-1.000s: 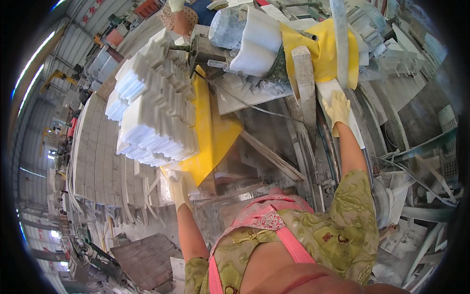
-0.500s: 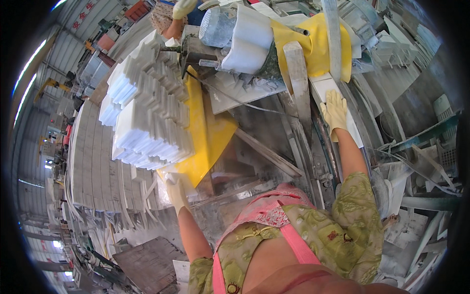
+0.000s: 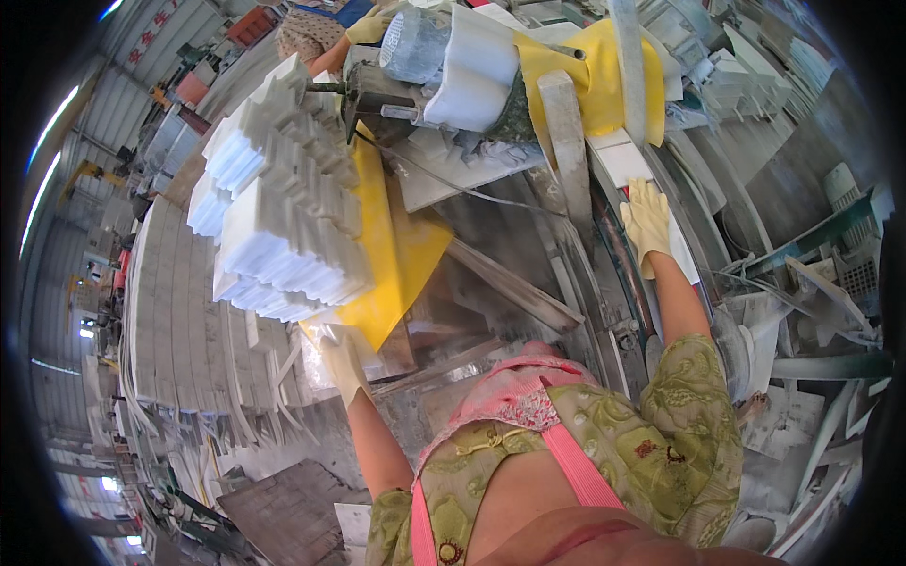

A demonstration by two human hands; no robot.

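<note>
My right hand (image 3: 647, 224), in a cream glove, lies palm down with its fingers stretched out on a narrow white stone strip (image 3: 625, 162). The strip rests along a long machine rail, and part of it is hidden under the hand. At the lower left, my left hand (image 3: 342, 363), gloved alike, reaches to a shiny whitish surface beside a yellow sheet (image 3: 382, 255). Its fingers blend into the glare there, so their grip is unclear. Just beyond it rises a tall stack of white stone pieces (image 3: 293, 236) with stepped edges.
A wooden bar (image 3: 564, 141) and a yellow cover (image 3: 604, 80) stand around the rail's far end. A clear plastic jug (image 3: 411, 45) is beside white padding. A co-worker's gloved hand (image 3: 368, 28) shows at the top. A thin hose (image 3: 472, 196) crosses the middle.
My right hand has slid slightly nearer to me along the rail, and more white strip shows beyond its fingertips. My left hand has hardly moved. The co-worker's hand has come down and right.
</note>
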